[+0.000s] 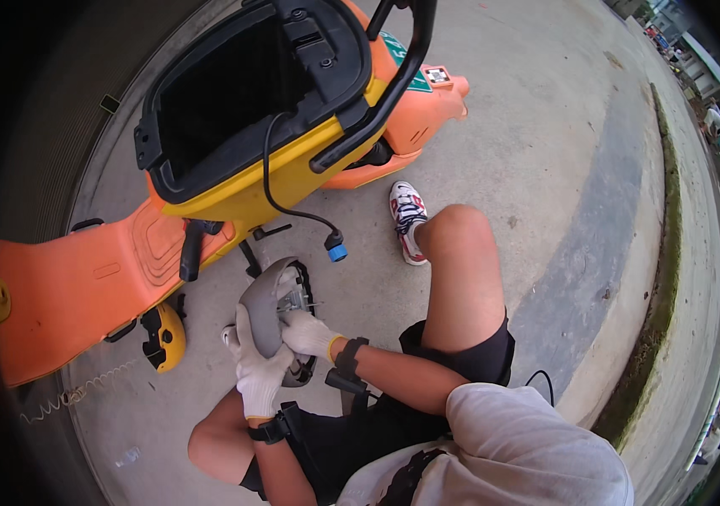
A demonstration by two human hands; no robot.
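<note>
A grey, rounded piece (264, 297), shaped like a scooter seat, stands tilted between my knees with its hollow underside turned to the right. A metal bracket (294, 300) shows inside the hollow. My left hand (260, 369), in a white knit glove, grips the piece's near left side, thumb and fingers spread around the shell. My right hand (308, 335), gloved too, reaches to the hollow side just below the bracket. Its fingers are bent, and their tips are hidden against the piece, so what they pinch cannot be made out.
An orange and yellow scooter (267, 181) with an uncovered black storage box (225, 101) stands close ahead. A black cable with a blue-tipped connector (336, 250) hangs from it. A yellow helmet (166, 337) and a coiled cord (73, 395) are at left. A kerb (659, 337) runs along the right.
</note>
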